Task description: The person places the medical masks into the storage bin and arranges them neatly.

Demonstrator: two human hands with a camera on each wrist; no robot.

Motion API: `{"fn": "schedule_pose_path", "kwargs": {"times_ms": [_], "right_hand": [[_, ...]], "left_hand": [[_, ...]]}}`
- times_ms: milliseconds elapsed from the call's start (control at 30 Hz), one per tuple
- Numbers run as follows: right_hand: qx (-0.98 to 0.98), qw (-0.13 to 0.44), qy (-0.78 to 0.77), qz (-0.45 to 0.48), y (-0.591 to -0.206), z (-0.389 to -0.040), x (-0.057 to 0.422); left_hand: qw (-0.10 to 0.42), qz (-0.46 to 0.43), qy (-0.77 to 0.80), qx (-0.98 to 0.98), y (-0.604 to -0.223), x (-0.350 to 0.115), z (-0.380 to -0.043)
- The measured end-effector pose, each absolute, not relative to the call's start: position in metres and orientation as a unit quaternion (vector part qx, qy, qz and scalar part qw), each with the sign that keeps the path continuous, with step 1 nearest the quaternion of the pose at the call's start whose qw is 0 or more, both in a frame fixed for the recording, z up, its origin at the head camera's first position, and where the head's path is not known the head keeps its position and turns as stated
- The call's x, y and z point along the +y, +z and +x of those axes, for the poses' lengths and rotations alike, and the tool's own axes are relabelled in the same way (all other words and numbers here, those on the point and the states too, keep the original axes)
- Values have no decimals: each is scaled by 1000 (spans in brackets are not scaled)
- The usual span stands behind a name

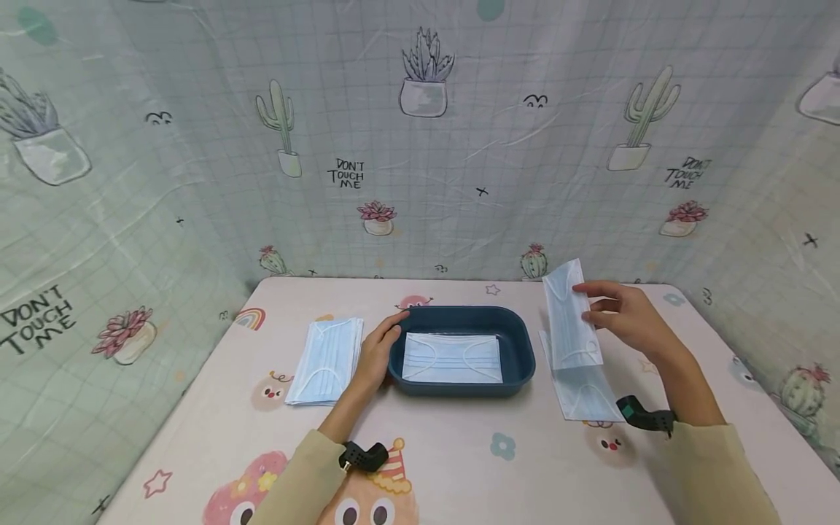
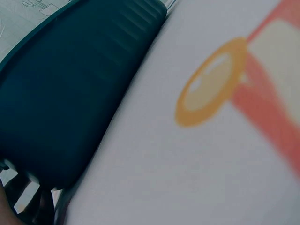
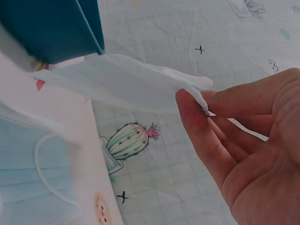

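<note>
My right hand (image 1: 620, 315) pinches the edge of a pale blue face mask (image 1: 569, 313) between thumb and fingers, holding it raised. In the right wrist view, the thumb and fingertips press together on the lifted mask (image 3: 136, 84). Beneath it, another face mask (image 1: 587, 394) lies on the table, partly covered. At the left end of a dark blue plastic basin (image 1: 459, 390), my left hand (image 1: 375, 354) grips the rim. One or more face masks (image 1: 453, 357) lie flat inside the basin. The left wrist view shows the basin's outer wall (image 2: 70, 93) close up.
A stack of face masks (image 1: 324, 362) lies left of the basin, near my left forearm. The table (image 1: 446, 467) wears a pale cloth with cartoon prints. Behind it and at both sides hangs a curtain (image 1: 420, 197) printed with cacti.
</note>
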State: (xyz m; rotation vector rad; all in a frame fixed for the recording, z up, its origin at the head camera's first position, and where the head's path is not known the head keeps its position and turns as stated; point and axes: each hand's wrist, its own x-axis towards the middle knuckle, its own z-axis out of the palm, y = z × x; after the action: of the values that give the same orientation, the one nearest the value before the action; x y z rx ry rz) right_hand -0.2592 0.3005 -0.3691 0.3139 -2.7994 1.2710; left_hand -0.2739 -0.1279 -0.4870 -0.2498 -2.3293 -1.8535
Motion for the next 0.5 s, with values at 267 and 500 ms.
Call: {"fn": "schedule_pose_path", "kwargs": {"times_ms": [267, 500], "right_hand": [[-915, 35, 389, 100, -360, -257, 288], [-917, 32, 378, 119, -352, -262, 280]], "left_hand": [[80, -87, -621, -775, -488, -127, -274], [77, -82, -621, -776, -488, -127, -273]]}}
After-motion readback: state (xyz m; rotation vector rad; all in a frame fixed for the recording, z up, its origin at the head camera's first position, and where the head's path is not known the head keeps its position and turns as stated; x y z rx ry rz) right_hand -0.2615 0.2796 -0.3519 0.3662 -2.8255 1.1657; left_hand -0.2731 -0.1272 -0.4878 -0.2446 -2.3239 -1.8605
